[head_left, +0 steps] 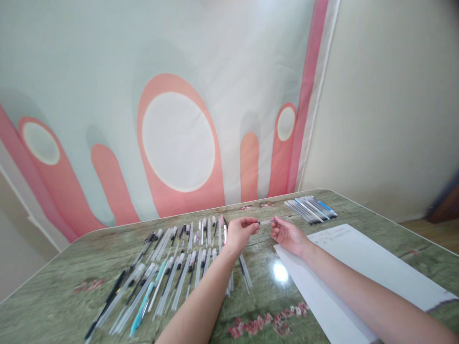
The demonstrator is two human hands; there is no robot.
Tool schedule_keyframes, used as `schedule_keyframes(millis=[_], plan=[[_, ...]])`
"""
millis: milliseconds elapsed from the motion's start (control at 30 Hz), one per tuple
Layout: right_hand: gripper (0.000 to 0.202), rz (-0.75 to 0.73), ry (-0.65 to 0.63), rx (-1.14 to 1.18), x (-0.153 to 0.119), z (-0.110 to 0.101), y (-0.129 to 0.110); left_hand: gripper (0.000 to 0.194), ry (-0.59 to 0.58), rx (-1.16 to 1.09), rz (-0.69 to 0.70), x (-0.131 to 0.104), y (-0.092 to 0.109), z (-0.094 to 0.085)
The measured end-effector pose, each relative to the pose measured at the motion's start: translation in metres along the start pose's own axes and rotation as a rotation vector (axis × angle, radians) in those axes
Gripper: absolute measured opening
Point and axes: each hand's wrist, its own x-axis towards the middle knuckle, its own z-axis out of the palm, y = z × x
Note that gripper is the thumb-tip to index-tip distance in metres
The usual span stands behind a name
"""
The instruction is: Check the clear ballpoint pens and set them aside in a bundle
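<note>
Between my two hands is a thin, pale pen piece (266,222), held level above the table. My left hand (243,233) pinches its dark end. The fingers of my right hand (287,235) close on its other end, where a thin tip sticks out to the right. Rows of clear pen barrels, black caps and refills (179,274) lie on the table, left of my hands and partly under my left forearm. A turquoise pen (143,306) is among them. Beyond my right hand lies a bundle of pens (311,209), side by side.
White paper (369,267) with some handwriting lies under and beyond my right forearm. The green patterned table (46,291) has a printed pink flower design and a bright light reflection. Behind it hangs a cloth (229,71) with pink shapes.
</note>
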Motion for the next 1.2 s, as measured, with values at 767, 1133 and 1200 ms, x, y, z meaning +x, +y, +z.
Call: schedule_keyframes(millis=[767,1133,1200], plan=[[0.012,-0.053,0.012,-0.106,-0.0026,0.0027,0.0021,0.018,0.090,0.156,0.106,-0.0003,0.0014,-0.0004],[0.017,-0.058,0.015,-0.125,-0.0037,0.0042,0.0016,0.017,0.116,0.068,0.073,-0.0030,0.0052,0.0015],[0.017,-0.057,0.018,-0.121,-0.0039,0.0040,0.0012,0.018,0.113,0.046,0.069,-0.0023,0.0031,0.0018]])
